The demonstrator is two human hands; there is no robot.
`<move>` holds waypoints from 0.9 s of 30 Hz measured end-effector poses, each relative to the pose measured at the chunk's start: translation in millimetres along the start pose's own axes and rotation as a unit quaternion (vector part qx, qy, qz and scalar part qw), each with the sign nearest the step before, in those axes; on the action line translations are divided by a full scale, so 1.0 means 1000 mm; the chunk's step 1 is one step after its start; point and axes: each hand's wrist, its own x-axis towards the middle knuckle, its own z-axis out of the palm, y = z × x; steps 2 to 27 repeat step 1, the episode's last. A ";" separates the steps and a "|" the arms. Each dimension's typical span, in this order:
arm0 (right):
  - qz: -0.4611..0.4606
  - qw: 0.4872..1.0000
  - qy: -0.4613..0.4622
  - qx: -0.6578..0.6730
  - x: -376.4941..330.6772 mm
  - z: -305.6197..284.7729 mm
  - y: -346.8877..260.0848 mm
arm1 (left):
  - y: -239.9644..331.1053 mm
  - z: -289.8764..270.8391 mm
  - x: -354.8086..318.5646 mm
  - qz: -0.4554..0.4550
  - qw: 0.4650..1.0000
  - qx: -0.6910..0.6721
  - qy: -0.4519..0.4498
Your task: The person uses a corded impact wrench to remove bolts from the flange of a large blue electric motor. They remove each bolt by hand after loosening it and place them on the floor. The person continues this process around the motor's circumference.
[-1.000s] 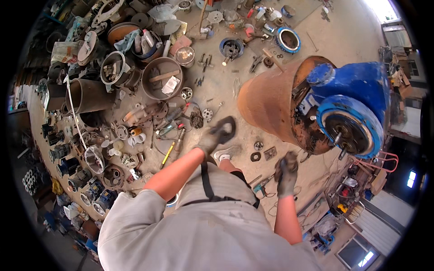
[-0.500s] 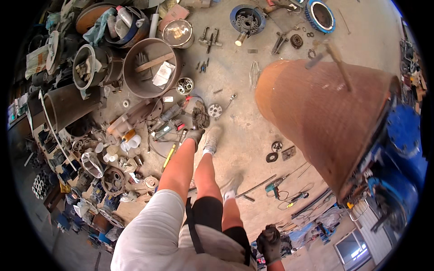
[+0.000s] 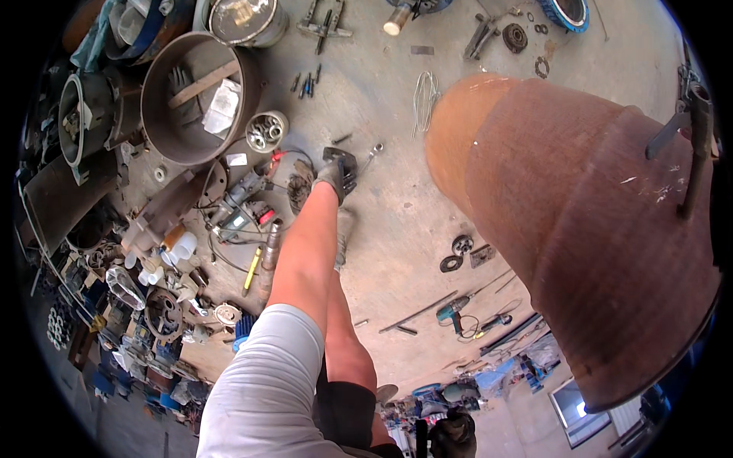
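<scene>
My left hand [image 3: 340, 166], in a dark glove, reaches down to the floor with its fingers curled. It covers the spot where a round metal disc with holes lay, and what it grips is hidden. A combination wrench [image 3: 372, 156] lies just to its right, and a dirty brown rag [image 3: 301, 187] just to its left. At the lower edge, away from the tools, is my right hand [image 3: 453, 437], also in a dark glove. It is too dark to make out its fingers.
A large rusty cylinder [image 3: 565, 198] fills the right side. Near my left arm lie an angle grinder [image 3: 238, 191] with its cord and a yellow marker [image 3: 253, 271]. A rusty drum [image 3: 153, 99] and a small bucket of metal parts [image 3: 267, 131] stand at left. A drill [image 3: 453, 311] lies nearer me.
My left hand has moved from beside the rag to the disc, which it now covers. My right hand has sunk toward the lower edge. The view has shifted, and the cylinder looks larger.
</scene>
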 end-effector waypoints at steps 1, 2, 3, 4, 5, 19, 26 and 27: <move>0.007 1.000 0.002 -0.006 -0.002 -0.005 0.001 | -0.005 -0.002 0.011 0.007 1.000 0.016 0.020; 0.007 1.000 0.002 -0.006 -0.002 -0.005 0.001 | -0.005 -0.002 0.011 0.007 1.000 0.016 0.020; 0.007 1.000 0.002 -0.006 -0.002 -0.005 0.001 | -0.005 -0.002 0.011 0.007 1.000 0.016 0.020; 0.007 1.000 0.002 -0.006 -0.002 -0.005 0.001 | -0.005 -0.002 0.011 0.007 1.000 0.016 0.020; 0.007 1.000 0.002 -0.006 -0.002 -0.005 0.001 | -0.005 -0.002 0.011 0.007 1.000 0.016 0.020; 0.007 1.000 0.002 -0.006 -0.002 -0.005 0.001 | -0.005 -0.002 0.011 0.007 1.000 0.016 0.020; 0.007 1.000 0.002 -0.006 -0.002 -0.005 0.001 | -0.005 -0.002 0.011 0.007 1.000 0.016 0.020; 0.007 1.000 0.002 -0.006 -0.002 -0.005 0.001 | -0.005 -0.002 0.011 0.007 1.000 0.016 0.020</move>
